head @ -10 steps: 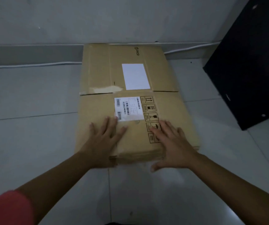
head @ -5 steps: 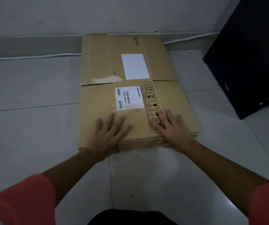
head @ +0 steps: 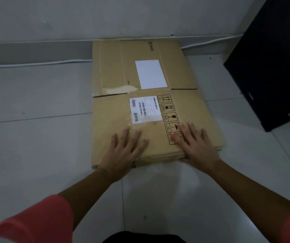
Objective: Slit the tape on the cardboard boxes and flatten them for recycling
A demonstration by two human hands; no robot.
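A brown cardboard box (head: 116,113) lies flattened on the grey tiled floor, its far end against the wall. It carries a blank white label (head: 150,74), a barcode shipping label (head: 145,109) and a column of printed handling symbols. A strip of torn tape (head: 119,89) crosses the left part of the seam between its flaps. My left hand (head: 125,151) lies palm down, fingers spread, on the near left part of the box. My right hand (head: 196,146) presses flat on the near right part, over the lowest symbols. Several cardboard layers show at the near edge.
A large black panel or cabinet (head: 272,67) stands at the right, close to the box's far right corner. A white cable (head: 35,64) runs along the base of the wall (head: 70,18) behind the box. Grey floor tiles (head: 35,155) surround the box.
Both hands have slid a little farther onto the box and lie flatter. The view has shifted slightly, so the box sits a bit higher in frame than a second ago.
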